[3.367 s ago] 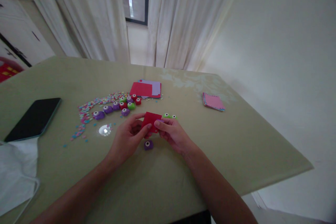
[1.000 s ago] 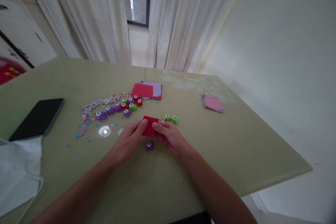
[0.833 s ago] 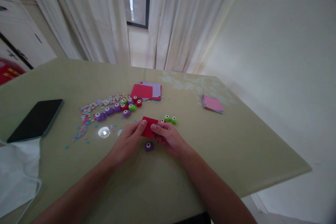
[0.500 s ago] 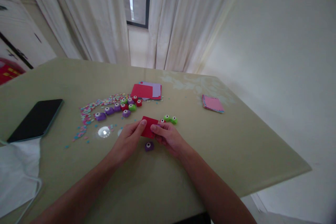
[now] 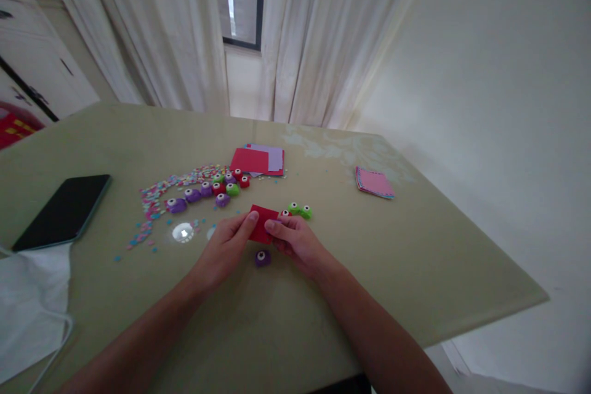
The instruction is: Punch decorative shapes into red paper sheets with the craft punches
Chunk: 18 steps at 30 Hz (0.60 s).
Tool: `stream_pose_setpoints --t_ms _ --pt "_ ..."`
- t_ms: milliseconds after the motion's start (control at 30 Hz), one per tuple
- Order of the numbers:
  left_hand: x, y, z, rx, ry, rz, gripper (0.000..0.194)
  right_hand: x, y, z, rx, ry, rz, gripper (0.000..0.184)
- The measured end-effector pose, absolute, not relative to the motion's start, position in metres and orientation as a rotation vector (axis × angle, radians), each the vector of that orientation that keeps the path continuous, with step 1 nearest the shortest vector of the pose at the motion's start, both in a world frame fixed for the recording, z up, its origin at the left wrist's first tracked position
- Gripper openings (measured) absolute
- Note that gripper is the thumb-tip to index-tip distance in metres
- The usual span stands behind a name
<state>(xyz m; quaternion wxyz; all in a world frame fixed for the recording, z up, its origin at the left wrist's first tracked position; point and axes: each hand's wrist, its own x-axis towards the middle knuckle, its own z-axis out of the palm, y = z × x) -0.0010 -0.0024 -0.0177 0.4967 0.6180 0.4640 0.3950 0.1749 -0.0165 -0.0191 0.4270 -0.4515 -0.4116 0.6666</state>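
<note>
Between my two hands is a small red paper card [image 5: 261, 224], raised a little over the table. My left hand [image 5: 227, 240] pinches its left edge, thumb on top. My right hand [image 5: 298, 239] grips the right edge the same way; its lower fingers are curled underneath and partly hidden. Just below the card sits a purple craft punch [image 5: 263, 258] with a white, eye-like top. Beyond my right hand stand two green punches [image 5: 300, 210] and a red punch [image 5: 285, 213], the red one partly covered by my fingers.
Several purple, red and green punches [image 5: 205, 189] cluster at centre left beside scattered paper confetti [image 5: 157, 194]. Behind them lies a stack of red and lilac paper [image 5: 250, 160]. A pink card stack [image 5: 375, 183] is at right. A dark tablet [image 5: 64, 209] and white face mask [image 5: 34, 314] lie left.
</note>
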Motion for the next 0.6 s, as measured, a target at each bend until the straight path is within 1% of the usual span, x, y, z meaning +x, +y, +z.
stream_pose_setpoints --t_ms 233,367,500,600 --pt "0.001 -0.005 -0.019 1.459 1.054 1.012 0.047 0.173 -0.018 -0.019 -1.118 -1.034 1.598 0.053" --pt "0.002 -0.008 -0.015 1.437 0.996 0.966 0.046 0.173 -0.019 -0.019 -1.108 -1.106 1.520 0.047" --pt "0.002 -0.011 -0.011 1.396 0.986 0.913 0.048 0.171 -0.020 -0.021 -1.139 -1.134 1.456 0.038" --pt "0.002 -0.013 -0.011 1.403 0.992 0.900 0.046 0.170 -0.022 -0.021 -1.146 -1.169 1.409 0.036"
